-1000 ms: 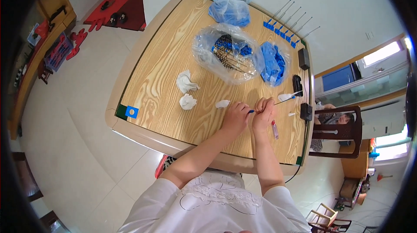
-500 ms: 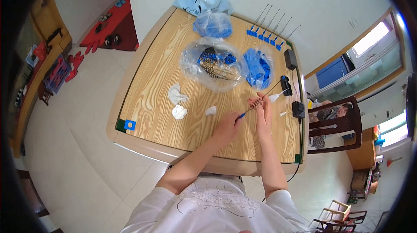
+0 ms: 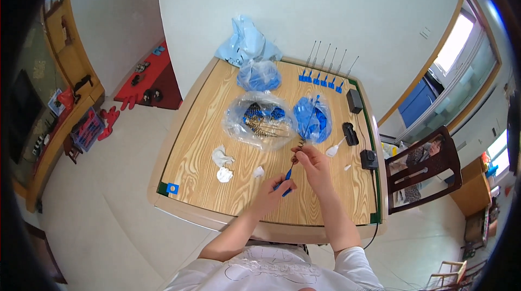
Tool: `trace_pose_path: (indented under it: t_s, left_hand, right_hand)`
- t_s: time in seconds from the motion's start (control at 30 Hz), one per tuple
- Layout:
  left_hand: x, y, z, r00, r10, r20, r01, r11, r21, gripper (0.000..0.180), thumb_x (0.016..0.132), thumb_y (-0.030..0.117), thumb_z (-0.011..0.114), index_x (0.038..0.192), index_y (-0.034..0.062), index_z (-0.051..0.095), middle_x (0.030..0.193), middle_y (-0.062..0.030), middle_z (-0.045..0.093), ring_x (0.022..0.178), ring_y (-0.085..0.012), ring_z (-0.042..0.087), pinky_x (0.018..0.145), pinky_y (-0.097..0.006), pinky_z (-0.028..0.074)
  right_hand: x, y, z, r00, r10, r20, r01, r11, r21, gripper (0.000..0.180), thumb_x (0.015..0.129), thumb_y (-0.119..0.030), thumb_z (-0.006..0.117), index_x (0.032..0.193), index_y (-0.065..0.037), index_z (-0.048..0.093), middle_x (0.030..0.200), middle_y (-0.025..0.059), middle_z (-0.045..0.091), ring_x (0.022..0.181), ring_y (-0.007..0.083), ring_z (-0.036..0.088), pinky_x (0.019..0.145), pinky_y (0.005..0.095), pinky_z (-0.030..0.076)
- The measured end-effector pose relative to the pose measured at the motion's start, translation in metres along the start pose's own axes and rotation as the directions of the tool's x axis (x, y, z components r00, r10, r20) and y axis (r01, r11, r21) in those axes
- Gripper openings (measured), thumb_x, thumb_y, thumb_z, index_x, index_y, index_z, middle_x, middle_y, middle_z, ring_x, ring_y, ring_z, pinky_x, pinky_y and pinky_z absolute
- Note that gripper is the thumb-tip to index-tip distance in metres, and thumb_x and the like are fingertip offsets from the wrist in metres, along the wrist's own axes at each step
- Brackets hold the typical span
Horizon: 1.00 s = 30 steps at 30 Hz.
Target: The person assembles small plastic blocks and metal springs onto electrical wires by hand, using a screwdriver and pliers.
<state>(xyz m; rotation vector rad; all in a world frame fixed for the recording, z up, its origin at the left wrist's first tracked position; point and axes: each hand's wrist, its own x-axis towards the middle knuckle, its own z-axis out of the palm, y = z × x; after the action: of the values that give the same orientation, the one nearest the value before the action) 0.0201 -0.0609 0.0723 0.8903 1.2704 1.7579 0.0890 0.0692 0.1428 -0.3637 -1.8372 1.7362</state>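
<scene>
A thin dark wire rod with a coil spring (image 3: 301,143) along it and a blue plastic end piece (image 3: 287,176) stands tilted between my hands, over the near part of the table. My left hand (image 3: 267,195) is closed round the blue end piece. My right hand (image 3: 313,167) pinches the rod just below the coil, fingers pressed together. Just beyond lies an open clear bag (image 3: 234,128) holding loose coil springs (image 3: 254,120) and blue pieces. The rod's upper part crosses in front of a clear bag of blue parts (image 3: 324,123).
Several similar rods on blue bases (image 3: 324,82) stand along the table's far right edge. Crumpled white tissues (image 3: 224,174) lie left of my hands. A white nozzle-tipped bottle (image 3: 332,151), black case (image 3: 350,134) and black boxes (image 3: 369,159) are at right, beside a chair (image 3: 423,171).
Both hands have turned the rod from slanting rightward to more upright, and the right hand has shifted left. The view has tilted up, showing more wall.
</scene>
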Motion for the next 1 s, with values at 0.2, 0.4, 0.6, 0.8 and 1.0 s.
trace_pose_path:
  t_s: [0.2,0.4,0.6,0.8,1.0]
  left_hand:
    - [-0.005,0.015,0.000,0.999,0.018,0.038,-0.007,0.960,-0.279,0.018,0.093,0.017,0.050,0.094,-0.0003,0.055,0.087,-0.0073,0.061,0.079,-0.0120,0.056,0.072,-0.027,0.046]
    - [-0.010,0.030,0.002,1.000,0.000,0.024,0.006,0.961,-0.276,0.015,0.090,0.012,0.052,0.100,0.0013,0.052,0.090,-0.0095,0.059,0.076,-0.0151,0.057,0.064,-0.028,0.047]
    - [-0.011,0.022,-0.013,0.999,-0.028,0.042,0.046,0.829,-0.557,0.012,0.087,0.009,0.052,0.097,0.0028,0.051,0.087,-0.0111,0.058,0.070,-0.0176,0.054,0.060,-0.028,0.044]
    - [-0.010,0.020,-0.007,0.996,-0.092,-0.017,0.071,0.866,-0.495,0.010,0.084,0.010,0.053,0.092,0.0050,0.054,0.087,-0.0103,0.058,0.070,-0.0169,0.053,0.064,-0.029,0.043]
    - [-0.012,0.022,0.001,0.990,-0.131,-0.048,0.100,0.908,-0.408,0.007,0.086,0.009,0.054,0.091,0.0039,0.054,0.086,-0.0114,0.060,0.071,-0.0171,0.056,0.059,-0.028,0.043]
  right_hand:
    - [0.009,-0.004,0.012,1.000,-0.028,0.011,0.028,0.999,0.041,0.021,0.090,-0.011,0.054,0.105,0.003,0.058,0.097,0.0065,0.064,0.080,0.0115,0.059,0.072,0.0253,0.048]
    - [0.019,-0.006,0.014,0.999,-0.006,0.045,0.005,1.000,0.015,0.022,0.092,-0.013,0.052,0.106,0.003,0.058,0.097,0.0062,0.064,0.080,0.0114,0.059,0.072,0.0253,0.048]
    - [0.012,0.010,0.016,0.996,0.017,0.087,-0.026,0.995,0.096,0.028,0.095,-0.019,0.047,0.108,0.003,0.058,0.093,0.0065,0.063,0.081,0.0110,0.057,0.075,0.0251,0.047]
    - [-0.002,0.018,0.011,0.993,0.063,0.102,-0.070,0.996,0.060,0.027,0.094,-0.019,0.048,0.108,0.002,0.059,0.091,0.0061,0.063,0.084,0.0104,0.056,0.077,0.0250,0.046]
    - [-0.004,0.015,0.014,0.997,0.050,0.062,-0.053,0.997,0.056,0.016,0.088,-0.010,0.057,0.097,0.001,0.064,0.086,0.0047,0.064,0.079,0.0084,0.057,0.070,0.0222,0.046]
